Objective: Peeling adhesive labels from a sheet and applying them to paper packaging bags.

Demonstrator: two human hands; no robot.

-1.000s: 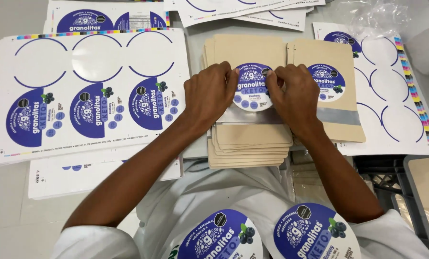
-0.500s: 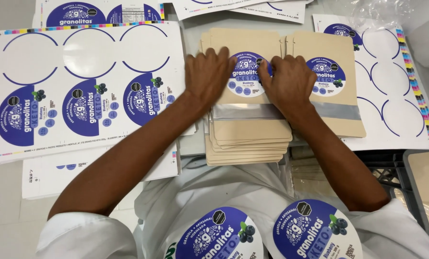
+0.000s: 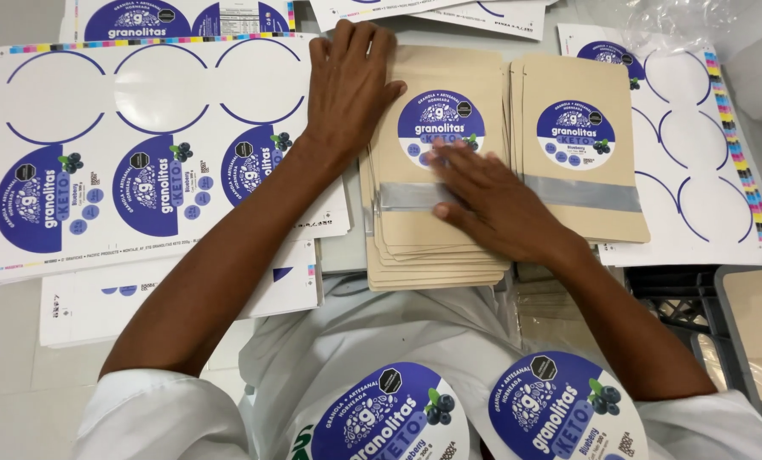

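White tabletop [image 3: 6,375] fills your view, crowded with sticker sheets and kraft pouches. Your left hand [image 3: 347,81] lies flat, fingers spread and gripping nothing, on the top left corner of the pouch stack [image 3: 436,238] in the middle. Your right hand [image 3: 492,200] is also flat and open, pressing across the top pouch [image 3: 436,85] at its silver window strip, fingertips just on the lower edge of the round label [image 3: 441,119].

That pouch looks light, thin and bendy, with a smooth face; I judge it will slide off the stack easily, so hold it by an edge or corner and keep the label flat, since a pressed sticker creases if the pouch buckles.

Just right of the stack lies a second pouch [image 3: 581,153], tan, with the same purple round label and silver strip. Left of your arm sits a big white sheet [image 3: 142,153]: empty circles in its upper row, three purple round stickers with blueberry pictures in the lower, a colour bar along the top edge. Far right, another sheet [image 3: 696,170] shows mostly empty circles. Two large purple round stickers [image 3: 381,417] sit on your white coat.
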